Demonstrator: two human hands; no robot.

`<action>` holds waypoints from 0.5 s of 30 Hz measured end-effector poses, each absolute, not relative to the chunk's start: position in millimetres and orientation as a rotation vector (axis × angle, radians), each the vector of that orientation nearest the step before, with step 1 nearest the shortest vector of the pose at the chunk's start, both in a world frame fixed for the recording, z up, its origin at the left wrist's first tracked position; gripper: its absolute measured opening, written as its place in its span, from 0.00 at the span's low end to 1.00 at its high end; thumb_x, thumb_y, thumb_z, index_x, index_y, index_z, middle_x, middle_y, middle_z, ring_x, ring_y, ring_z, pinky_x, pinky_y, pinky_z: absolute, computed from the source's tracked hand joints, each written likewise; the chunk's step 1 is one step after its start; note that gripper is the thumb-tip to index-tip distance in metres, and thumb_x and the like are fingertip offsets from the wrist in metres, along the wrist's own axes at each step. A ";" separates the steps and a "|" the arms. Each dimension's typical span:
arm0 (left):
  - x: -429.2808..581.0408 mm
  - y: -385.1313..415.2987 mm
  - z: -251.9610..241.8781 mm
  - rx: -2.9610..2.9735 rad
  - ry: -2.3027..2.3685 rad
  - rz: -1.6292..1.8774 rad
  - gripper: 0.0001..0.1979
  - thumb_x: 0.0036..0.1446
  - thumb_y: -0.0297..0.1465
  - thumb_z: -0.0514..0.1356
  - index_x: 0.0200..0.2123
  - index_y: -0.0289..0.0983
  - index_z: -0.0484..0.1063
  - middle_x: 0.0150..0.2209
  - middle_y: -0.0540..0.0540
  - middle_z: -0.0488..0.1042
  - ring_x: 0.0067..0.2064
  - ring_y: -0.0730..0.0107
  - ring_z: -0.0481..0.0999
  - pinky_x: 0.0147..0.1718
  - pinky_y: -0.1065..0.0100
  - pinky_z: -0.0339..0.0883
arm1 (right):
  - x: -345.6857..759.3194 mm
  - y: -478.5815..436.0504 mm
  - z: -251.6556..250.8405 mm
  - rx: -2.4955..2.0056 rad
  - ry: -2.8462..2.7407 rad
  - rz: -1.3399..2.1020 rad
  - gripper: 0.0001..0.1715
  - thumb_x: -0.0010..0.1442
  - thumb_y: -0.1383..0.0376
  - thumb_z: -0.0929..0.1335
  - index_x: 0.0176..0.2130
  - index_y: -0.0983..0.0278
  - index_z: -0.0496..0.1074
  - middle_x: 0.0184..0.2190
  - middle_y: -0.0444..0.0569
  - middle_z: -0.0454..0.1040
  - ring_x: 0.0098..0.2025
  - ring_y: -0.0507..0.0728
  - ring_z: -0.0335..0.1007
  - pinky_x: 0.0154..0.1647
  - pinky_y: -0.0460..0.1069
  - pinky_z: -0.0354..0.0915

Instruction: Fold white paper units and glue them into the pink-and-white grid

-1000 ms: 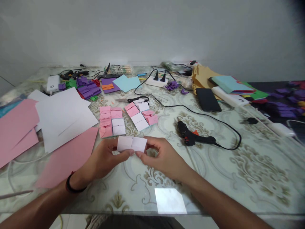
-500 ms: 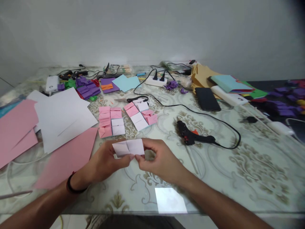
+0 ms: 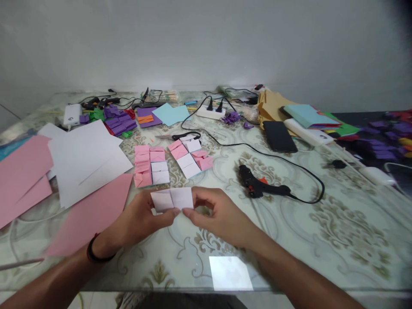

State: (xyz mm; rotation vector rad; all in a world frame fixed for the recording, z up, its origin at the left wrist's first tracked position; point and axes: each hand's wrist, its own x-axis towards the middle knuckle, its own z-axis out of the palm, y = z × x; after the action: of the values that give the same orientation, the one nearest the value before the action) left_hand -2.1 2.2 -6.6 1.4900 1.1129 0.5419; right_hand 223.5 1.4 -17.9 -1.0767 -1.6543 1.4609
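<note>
A small piece of folded white paper is held above the near part of the table, with a crease down its middle. My left hand pinches its left half, thumb along the lower edge. On the right side my right hand grips it between thumb and fingers, the two thumb tips close together. Just beyond lie two panels of folded squares: a pink-and-white panel on the left and a tilted pink-and-white panel on the right. The fingertips behind the paper are hidden.
White sheets and pink sheets overlap on the left. A black glue gun with its cord lies to the right. Scissors rest behind the panels. Farther back are a power strip, a black phone and purple folded pieces.
Both hands stay on the white paper, nearly in place. My right thumb and fingers have shifted slightly along its lower right edge. The view has tilted a little.
</note>
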 end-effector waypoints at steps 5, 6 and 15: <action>-1.8 5.7 -8.0 1.476 1.117 0.603 0.11 0.60 0.35 0.65 0.42 0.36 0.83 0.39 0.44 0.84 0.41 0.58 0.80 0.42 0.61 0.74 | 222.1 1.6 -22.2 -1.146 -1.582 1.453 0.10 0.61 0.63 0.72 0.29 0.63 0.72 0.30 0.46 0.77 0.37 0.58 0.76 0.44 0.53 0.72; -2.0 6.2 -8.3 1.477 1.105 0.621 0.11 0.60 0.35 0.65 0.42 0.36 0.83 0.38 0.44 0.84 0.41 0.58 0.81 0.42 0.62 0.74 | 222.2 2.0 -21.9 -1.136 -1.572 1.456 0.09 0.61 0.63 0.72 0.30 0.63 0.73 0.32 0.46 0.78 0.38 0.58 0.77 0.45 0.54 0.73; 3.1 3.5 -9.0 1.534 1.047 0.554 0.11 0.62 0.32 0.63 0.44 0.37 0.84 0.40 0.44 0.84 0.40 0.59 0.80 0.50 0.57 0.74 | 211.2 -3.8 -27.9 -1.072 -1.549 1.525 0.14 0.59 0.66 0.72 0.46 0.64 0.83 0.39 0.49 0.85 0.43 0.60 0.81 0.46 0.54 0.75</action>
State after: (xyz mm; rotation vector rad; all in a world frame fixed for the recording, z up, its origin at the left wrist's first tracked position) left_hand 3.1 3.5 -9.0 1.5340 1.0469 0.5540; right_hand 211.2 -3.8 -27.9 -1.0718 -1.5492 1.5248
